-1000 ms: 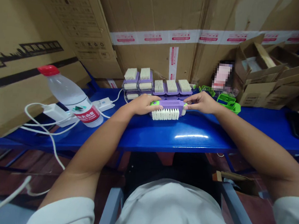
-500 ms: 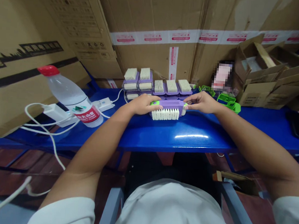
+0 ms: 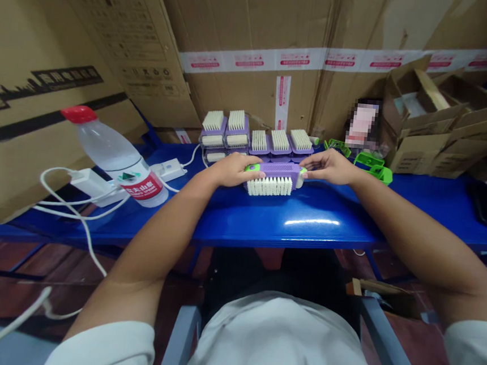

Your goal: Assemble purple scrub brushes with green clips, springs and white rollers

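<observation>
Between my hands is a purple brush [image 3: 276, 169] with green ends and rows of white bristles facing me, just above or on the blue table. My left hand [image 3: 231, 170] is closed round its left end, thumb along the front. At the other end, my right hand [image 3: 328, 166] pinches the green and white tip between thumb and fingers. Behind it stand several similar purple brushes [image 3: 280, 143], bristles up, some stacked at the left. Part of the brush's left end is covered by my left hand.
A water bottle [image 3: 118, 157] with a red cap leans at the left, beside a white power strip [image 3: 168, 169] and loose cables. Green plastic parts [image 3: 373, 166] lie right of my right hand. Opened cardboard boxes [image 3: 445, 115] stand at the back right of the blue table [image 3: 308, 225].
</observation>
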Motion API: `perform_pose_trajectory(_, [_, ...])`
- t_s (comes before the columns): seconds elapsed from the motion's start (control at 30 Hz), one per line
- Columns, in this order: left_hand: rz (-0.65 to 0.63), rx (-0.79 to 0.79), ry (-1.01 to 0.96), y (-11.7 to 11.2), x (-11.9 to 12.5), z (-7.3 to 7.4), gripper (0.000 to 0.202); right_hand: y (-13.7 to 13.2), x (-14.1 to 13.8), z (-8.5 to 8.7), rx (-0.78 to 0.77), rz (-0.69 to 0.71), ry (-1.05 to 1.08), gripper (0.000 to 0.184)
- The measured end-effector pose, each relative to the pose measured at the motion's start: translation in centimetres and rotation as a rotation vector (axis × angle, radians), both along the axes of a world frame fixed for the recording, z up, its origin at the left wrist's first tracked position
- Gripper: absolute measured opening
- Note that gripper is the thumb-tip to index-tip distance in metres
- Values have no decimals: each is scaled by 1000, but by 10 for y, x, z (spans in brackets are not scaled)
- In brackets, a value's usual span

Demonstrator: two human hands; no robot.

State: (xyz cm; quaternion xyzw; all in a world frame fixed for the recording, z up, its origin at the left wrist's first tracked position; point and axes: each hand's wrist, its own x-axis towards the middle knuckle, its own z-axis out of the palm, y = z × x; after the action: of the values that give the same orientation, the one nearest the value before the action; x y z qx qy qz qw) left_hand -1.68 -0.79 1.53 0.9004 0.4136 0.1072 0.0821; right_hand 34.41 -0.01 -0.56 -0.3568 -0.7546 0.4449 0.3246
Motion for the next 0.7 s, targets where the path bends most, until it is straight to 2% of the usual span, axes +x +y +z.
perform_pose_trajectory(0.33, [2,-2,7,-1,0,1,78,0,-1,-1,-17,-13,32,58])
perform_pose_trajectory(0.7, [15,-9,9,-3,1,1,80,-1,-2,-1,6,-40,20,62])
